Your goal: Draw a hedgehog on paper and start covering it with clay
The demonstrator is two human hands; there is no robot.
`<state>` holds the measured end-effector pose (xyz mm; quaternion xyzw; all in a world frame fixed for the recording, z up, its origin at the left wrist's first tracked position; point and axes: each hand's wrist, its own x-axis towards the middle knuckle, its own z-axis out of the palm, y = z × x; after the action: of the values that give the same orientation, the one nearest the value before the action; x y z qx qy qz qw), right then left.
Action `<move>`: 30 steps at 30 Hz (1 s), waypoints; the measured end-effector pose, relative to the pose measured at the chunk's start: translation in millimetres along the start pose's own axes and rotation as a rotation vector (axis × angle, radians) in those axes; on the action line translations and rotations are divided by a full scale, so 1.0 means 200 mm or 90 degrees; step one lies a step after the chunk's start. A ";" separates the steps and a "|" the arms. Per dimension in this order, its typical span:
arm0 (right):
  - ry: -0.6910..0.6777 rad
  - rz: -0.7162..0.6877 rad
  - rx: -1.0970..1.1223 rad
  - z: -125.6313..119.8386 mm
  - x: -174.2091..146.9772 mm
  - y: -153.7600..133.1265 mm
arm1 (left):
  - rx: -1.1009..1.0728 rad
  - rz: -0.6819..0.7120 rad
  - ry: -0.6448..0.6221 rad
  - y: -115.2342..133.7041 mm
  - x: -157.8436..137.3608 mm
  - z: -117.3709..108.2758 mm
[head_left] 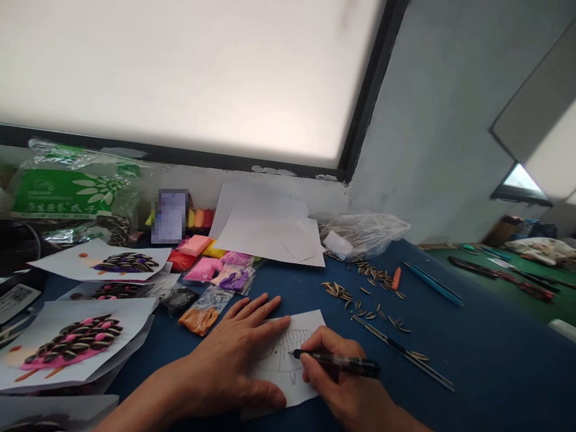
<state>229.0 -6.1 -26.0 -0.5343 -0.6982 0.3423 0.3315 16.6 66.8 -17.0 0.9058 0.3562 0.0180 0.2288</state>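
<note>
My left hand (243, 354) lies flat with its fingers spread, pressing on a small white sheet of paper (310, 321). On that sheet is a line drawing of a rounded body filled with small marks, with short legs below it. My right hand (339, 372) grips a black pen (337, 360), its tip on or very close to the drawing; I cannot tell if it touches. Left of my left hand lie an orange clay packet (200, 317) and a black clay packet (180, 297).
Papers with sunflower-seed hedgehogs (76, 345) cover the left side. Colourful clay packets (209, 267) and blank white sheets (270, 234) lie at the back. Loose sunflower seeds (337, 291), tweezers (405, 354), a blue tool (432, 282) and an orange stick (396, 278) are on the right.
</note>
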 end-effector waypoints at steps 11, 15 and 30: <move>0.009 -0.022 -0.051 0.00 0.00 0.01 | 0.003 0.004 0.009 0.00 -0.01 0.00; 0.007 -0.012 -0.048 0.00 0.00 0.01 | 0.003 0.006 0.009 0.00 -0.01 0.00; 0.024 -0.004 -0.035 -0.02 0.00 0.01 | -0.003 -0.003 0.000 0.01 -0.01 -0.01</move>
<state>233.8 -4.6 -25.6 -0.5472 -0.7027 0.3120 0.3307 16.6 65.0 -14.5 0.9045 0.3582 0.0184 0.2308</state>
